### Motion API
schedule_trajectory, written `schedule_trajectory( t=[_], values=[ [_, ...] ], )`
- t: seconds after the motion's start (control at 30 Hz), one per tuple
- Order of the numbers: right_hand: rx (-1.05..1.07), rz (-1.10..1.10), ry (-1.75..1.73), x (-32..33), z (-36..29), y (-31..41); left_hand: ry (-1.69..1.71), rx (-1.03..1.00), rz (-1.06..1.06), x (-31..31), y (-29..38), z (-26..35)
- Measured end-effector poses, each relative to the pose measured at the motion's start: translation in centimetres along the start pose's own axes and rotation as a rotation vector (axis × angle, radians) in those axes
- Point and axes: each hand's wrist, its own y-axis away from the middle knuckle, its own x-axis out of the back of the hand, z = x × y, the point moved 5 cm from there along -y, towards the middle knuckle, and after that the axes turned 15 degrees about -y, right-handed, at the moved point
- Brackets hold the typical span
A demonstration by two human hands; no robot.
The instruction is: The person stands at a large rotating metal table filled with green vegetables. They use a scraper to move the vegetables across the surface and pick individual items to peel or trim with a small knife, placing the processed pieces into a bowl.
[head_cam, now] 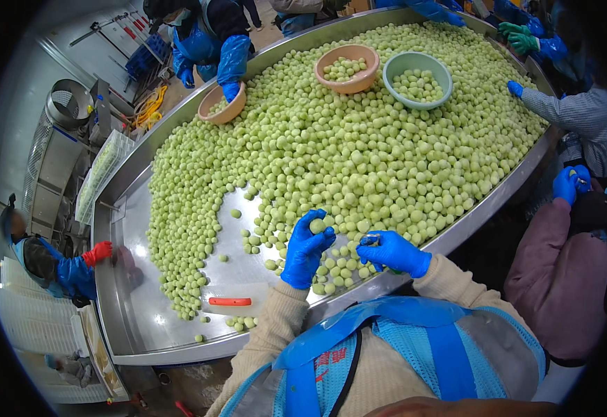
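Note:
My left hand [303, 255], in a blue glove, grips a round pale-green fruit [317, 225] between thumb and fingers. To its right, my right hand [400, 254], also gloved in blue, pinches a small metal tool [370, 240]; its exact kind is hard to make out. Both hands are above the near edge of a large stainless-steel table [152, 323] with raised sides. Beyond them spreads a deep heap of similar green fruits [303, 135]. Several loose fruits [337, 268] lie beneath and between my hands. Left of my left forearm rests a pale rectangular plate with a red handle [230, 301].
An orange bowl [353, 86] and a green bowl [441, 78], both holding fruits, sit on the heap. At the far rim a co-worker's gloved hand [230, 91] reaches into another orange bowl [209, 115]. More people line the right side. A red-gloved hand [97, 253] touches the left rim.

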Motion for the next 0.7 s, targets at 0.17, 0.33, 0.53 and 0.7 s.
schedule_trajectory(
  t=[0.17, 0.33, 0.53, 0.7],
  values=[
    [-0.003, 0.058, -0.018, 0.8, 1.8, 0.3, 0.220, 0.074, -0.015, 0.8, -0.6, -1.1],
    [0.009, 0.048, -0.087, 0.9, 1.9, 0.7, 0.458, 0.163, -0.212, 0.2, -0.6, -1.7],
    [-0.011, 0.056, -0.105, 1.3, 2.8, 0.9, 0.580, 0.099, -0.164, 0.0, -0.3, -1.0],
    [-0.010, 0.071, -0.117, 1.5, 2.5, 0.6, 0.372, -0.015, -0.145, 0.2, -0.1, 0.2]
  ],
)
